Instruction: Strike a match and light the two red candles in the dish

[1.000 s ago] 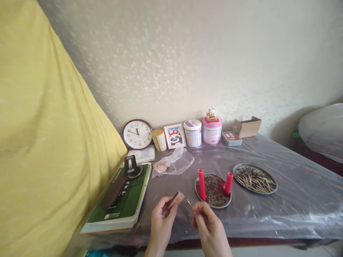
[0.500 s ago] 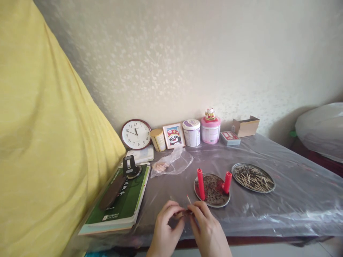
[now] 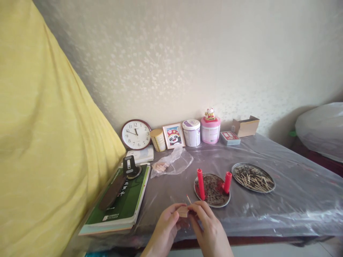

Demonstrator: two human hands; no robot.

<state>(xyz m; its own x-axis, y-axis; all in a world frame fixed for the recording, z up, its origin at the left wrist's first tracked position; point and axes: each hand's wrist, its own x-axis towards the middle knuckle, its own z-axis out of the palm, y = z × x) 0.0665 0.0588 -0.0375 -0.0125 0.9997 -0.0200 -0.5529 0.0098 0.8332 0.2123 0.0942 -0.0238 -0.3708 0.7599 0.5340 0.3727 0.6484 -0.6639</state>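
Observation:
A small tan matchbox (image 3: 183,211) is gripped in my left hand (image 3: 168,224), thumb along its near side. Close beside it, my right hand (image 3: 208,225) is closed, its fingertips at the box's right end. A match (image 3: 189,198) with a red head sticks up from my right fingers. Just beyond my hands stands a round metal plate (image 3: 219,206), stained dark and red. It bears a tall red candle (image 3: 200,185) on the left and a shorter red candle (image 3: 227,182) on the right; neither shows a flame.
Many used matches lie on a second metal plate (image 3: 272,189) to the right. A clear plastic bag (image 3: 182,160) lies behind. Green books (image 3: 120,200) are at the left, by a yellow curtain (image 3: 66,142). A clock (image 3: 136,134), tins and an open cardboard box (image 3: 245,126) line the wall.
My left hand has turned and dropped slightly, so the matchbox now shows its side. The right hand, with the match, stays almost in place.

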